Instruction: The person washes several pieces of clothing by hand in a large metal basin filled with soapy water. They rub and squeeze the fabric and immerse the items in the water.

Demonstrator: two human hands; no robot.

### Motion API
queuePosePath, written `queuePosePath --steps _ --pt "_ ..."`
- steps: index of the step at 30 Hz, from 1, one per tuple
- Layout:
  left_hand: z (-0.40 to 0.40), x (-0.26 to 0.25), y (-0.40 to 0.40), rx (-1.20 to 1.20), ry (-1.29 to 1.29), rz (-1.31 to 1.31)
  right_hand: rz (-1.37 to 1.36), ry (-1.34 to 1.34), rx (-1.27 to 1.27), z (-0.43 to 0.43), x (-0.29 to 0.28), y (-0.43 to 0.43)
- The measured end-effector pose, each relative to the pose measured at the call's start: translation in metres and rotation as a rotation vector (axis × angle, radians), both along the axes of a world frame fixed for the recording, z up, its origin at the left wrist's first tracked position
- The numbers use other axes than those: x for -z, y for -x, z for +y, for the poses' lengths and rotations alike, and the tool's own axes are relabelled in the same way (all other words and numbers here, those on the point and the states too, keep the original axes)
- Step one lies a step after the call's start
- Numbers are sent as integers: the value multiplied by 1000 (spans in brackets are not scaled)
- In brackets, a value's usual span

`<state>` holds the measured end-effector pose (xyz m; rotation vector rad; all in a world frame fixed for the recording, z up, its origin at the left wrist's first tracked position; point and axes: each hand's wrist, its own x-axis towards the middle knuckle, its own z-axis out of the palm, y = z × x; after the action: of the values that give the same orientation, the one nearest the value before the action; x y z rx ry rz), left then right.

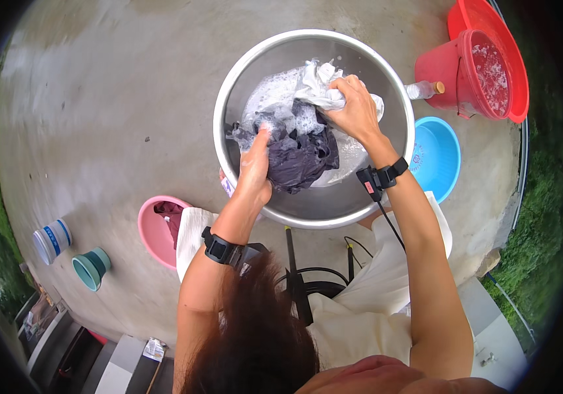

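Before me stands a wide metal basin (313,219) holding soapy water (271,91) and wet cloth. Dark purple-grey fabric (296,165) lies bunched and sudsy in its middle. My left hand (256,162) grips the left side of this fabric, thumb up, with its fingers hidden beneath. A white cloth (316,86) lies across the far right part of the bundle. My right hand (355,108) is closed over that white cloth, with the fingertips partly hidden in its folds. Each wrist wears a black strap with a small device.
Right of the basin are a clear bottle with a cork-coloured cap (422,90), a red bucket of foamy water (441,74), a larger red tub (518,88) and a blue basin (439,157). Leftward sit a pink basin (151,236) with maroon cloth, a green bucket (92,268) and a white bucket (52,241).
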<state>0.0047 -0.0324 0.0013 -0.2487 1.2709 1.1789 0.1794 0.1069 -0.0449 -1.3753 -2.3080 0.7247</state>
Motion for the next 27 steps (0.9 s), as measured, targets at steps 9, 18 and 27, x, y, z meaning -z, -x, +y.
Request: queuePosePath --steps 9,18,27 --pt "-7 3 0 19 -46 15 -338 301 -176 -20 13 -53" --pt "-6 10 2 37 -19 -35 -472 68 -37 -28 82 4" --pt "-6 1 -3 51 20 -14 -427 314 196 21 88 18"
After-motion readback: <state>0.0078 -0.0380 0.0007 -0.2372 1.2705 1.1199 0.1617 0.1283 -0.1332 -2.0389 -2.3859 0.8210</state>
